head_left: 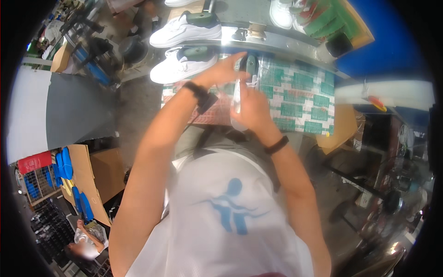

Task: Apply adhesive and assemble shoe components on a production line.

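Observation:
Between my hands is a white sneaker point(237, 121) with a green shoe last point(251, 63) in its opening, its toe pointing toward me. My left hand point(224, 72) grips the heel end from the left, thumb and fingers round the collar. Lower down, my right hand point(254, 107) is closed on the shoe's right side, its index finger lying along the upper. Motion slightly blurs the fingertips. To the left, another white sneaker point(177, 67) with a green last rests on the table edge, and a similar white sneaker point(182, 32) stands behind it.
Green-and-white printed sheeting point(300, 99) covers the work surface. A metal rail point(286, 40) runs behind it. At the far right, white shoes point(281, 14) stand beside a box of green pieces point(330, 21). A cardboard box point(339, 131) sits below right; another person point(87, 244) is at lower left.

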Demonstrator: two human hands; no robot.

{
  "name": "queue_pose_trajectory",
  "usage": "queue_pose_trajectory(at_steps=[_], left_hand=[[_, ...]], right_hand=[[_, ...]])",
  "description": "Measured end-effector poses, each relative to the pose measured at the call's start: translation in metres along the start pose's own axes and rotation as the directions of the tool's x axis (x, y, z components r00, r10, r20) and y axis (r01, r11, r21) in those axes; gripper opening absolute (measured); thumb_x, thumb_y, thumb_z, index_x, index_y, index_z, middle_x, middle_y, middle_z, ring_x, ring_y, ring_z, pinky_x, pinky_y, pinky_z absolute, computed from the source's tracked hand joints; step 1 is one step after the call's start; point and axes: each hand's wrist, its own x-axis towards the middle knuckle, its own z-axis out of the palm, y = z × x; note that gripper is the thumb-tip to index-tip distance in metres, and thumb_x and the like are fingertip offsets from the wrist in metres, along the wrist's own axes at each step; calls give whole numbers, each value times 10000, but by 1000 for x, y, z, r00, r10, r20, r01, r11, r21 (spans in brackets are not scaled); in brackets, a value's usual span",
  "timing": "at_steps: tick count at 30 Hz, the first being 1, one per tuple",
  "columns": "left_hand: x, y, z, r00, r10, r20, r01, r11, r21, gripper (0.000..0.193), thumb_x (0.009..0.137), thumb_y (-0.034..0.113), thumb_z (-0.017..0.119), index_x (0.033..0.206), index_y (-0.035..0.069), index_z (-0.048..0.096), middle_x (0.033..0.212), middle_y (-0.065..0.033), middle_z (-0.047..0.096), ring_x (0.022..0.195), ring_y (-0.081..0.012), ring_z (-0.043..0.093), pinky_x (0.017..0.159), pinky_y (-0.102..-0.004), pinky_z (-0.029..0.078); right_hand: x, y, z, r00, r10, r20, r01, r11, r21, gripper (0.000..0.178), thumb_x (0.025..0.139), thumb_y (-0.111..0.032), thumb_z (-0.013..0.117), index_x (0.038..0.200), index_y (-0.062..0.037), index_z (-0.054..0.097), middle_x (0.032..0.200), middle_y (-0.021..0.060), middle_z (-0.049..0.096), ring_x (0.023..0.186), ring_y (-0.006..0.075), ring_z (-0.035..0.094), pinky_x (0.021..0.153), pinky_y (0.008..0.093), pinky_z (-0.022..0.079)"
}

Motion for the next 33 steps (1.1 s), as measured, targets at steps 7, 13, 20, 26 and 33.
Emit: queue_pose_trajectory(at_steps=[7, 13, 20, 26, 33], left_hand=[[12, -6, -2, 994, -16, 104, 8, 997, 78, 948, 971, 345, 884, 1732, 73, 390, 1709, -263, 495, 1566, -393, 508, 1269, -470, 448], [23, 10, -11, 978, -70, 196, 30, 980, 196, 1039, 929, 423, 894, 1738, 71, 345, 1655, -303, 541, 1509, -447, 559, 1251, -478, 462], [19, 14, -8, 971, -103, 217, 84, 992, 96, 1172, 912, 562, 886, 1790, 115, 251, 1763, -304, 398, 1626, -454, 416, 1315, -488, 385], [33, -19, 27, 986, 132, 104, -146, 979, 143, 1021, 894, 432, 908, 1727, 92, 424, 1695, -265, 476, 1570, -412, 467, 1276, -469, 436], [31, -24, 30, 983, 179, 31, -181, 980, 81, 934, 898, 378, 906, 1689, 100, 495, 1661, -222, 525, 1503, -374, 527, 1241, -460, 468]], right_hand=[[20, -24, -13, 929, 291, 229, -354, 880, 315, 714, 878, -393, 798, 1401, 70, 648, 1145, 290, 757, 1078, 471, 740, 953, 538, 584], [-12, -87, 23, 947, 120, 297, -268, 807, 526, 627, 906, -309, 775, 1403, 62, 685, 1122, 289, 766, 1022, 485, 748, 931, 529, 597], [-35, -11, -31, 932, 361, -23, -338, 892, 302, 749, 916, -292, 806, 1548, 44, 583, 1141, 180, 733, 1082, 374, 737, 962, 459, 582], [-17, -1, -36, 911, 404, 82, -412, 884, 221, 809, 887, -298, 817, 1561, 64, 555, 1177, 191, 731, 1062, 389, 727, 933, 480, 586], [-1, -24, -72, 950, 268, 159, -273, 962, 16, 732, 882, -357, 819, 1404, 113, 611, 1049, 278, 757, 967, 441, 763, 877, 526, 615]])
